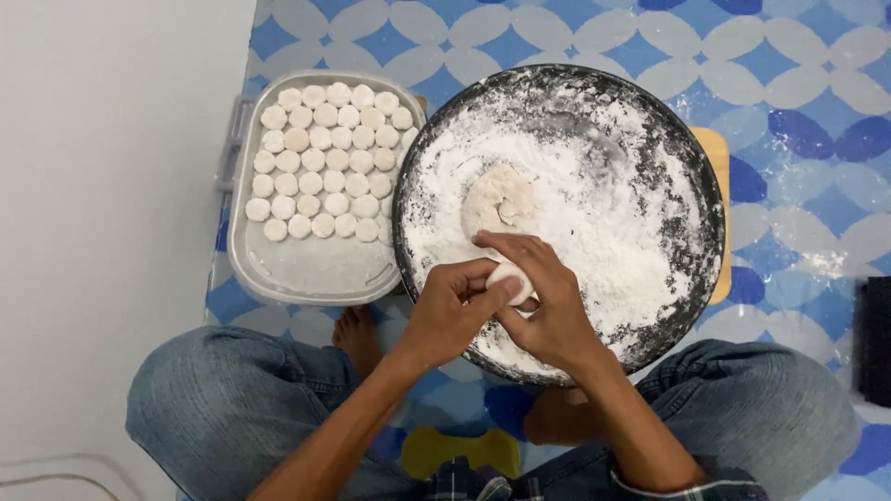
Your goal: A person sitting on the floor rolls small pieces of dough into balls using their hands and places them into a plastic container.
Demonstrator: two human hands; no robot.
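A home floor used for making food. A person sits cross-legged in jeans on a blue and white patterned mat (798, 111) beside a plain white wall (102, 186), with a floured round pan (691, 278) and a tray (306, 274) of dough pieces (325, 158).

a grey tray (306, 269) of round white dough pieces (325, 158) lies at the left edge of the blue patterned floor mat (798, 111). a black object (874, 339) sits at the mat's right edge, and a yellow thing (459, 450) lies near its bottom edge.
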